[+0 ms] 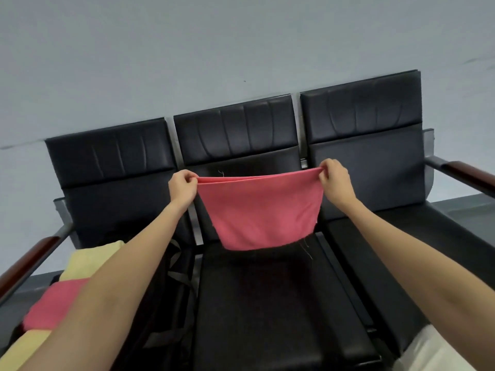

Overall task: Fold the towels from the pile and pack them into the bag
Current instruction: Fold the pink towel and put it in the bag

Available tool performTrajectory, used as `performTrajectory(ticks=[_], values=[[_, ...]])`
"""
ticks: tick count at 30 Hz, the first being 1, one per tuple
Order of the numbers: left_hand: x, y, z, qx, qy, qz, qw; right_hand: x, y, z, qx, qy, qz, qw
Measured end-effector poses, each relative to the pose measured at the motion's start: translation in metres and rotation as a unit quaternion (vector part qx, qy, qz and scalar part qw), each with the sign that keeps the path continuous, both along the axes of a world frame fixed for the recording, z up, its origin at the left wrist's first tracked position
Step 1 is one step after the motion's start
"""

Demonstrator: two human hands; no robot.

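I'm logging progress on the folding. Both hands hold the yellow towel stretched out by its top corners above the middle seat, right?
Not quite: the towel held up is pink, not yellow. The head view shows the left hand and right hand pinching its top corners above the middle seat. The yellow towels lie on the left seat.

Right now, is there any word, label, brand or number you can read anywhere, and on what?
None: no readable text on the pink towel that both hands hold up, the folded towels at the left, the black seats or the wall.
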State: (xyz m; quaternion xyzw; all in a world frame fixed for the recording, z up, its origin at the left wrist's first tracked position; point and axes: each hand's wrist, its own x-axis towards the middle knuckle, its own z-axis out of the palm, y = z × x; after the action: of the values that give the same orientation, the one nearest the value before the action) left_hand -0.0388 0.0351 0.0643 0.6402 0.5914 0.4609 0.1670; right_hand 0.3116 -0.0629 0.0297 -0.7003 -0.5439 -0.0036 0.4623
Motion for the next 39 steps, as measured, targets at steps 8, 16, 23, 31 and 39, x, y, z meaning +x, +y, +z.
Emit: performTrajectory(ticks=[8, 16, 23, 31, 39], values=[[-0.012, -0.037, -0.090, -0.089, 0.061, -0.026, 0.994, -0.007, -0.048, -0.095, -0.071, 0.036, 0.009, 0.997], [-0.056, -0.125, -0.228, -0.247, 0.146, -0.057, 0.956, -0.037, -0.129, -0.218, -0.220, 0.049, 0.052, 0.973], [-0.095, -0.187, -0.294, -0.300, 0.264, -0.122, 0.908, -0.057, -0.177, -0.250, -0.264, 0.080, 0.075, 0.958], [-0.047, -0.200, -0.286, -0.249, 0.371, -0.147, 0.883, -0.049, -0.186, -0.245, -0.278, 0.108, 0.099, 0.949], [0.082, -0.198, -0.280, -0.201, 0.237, -0.371, 0.875, -0.038, -0.175, -0.234, -0.271, 0.095, 0.157, 0.945]])
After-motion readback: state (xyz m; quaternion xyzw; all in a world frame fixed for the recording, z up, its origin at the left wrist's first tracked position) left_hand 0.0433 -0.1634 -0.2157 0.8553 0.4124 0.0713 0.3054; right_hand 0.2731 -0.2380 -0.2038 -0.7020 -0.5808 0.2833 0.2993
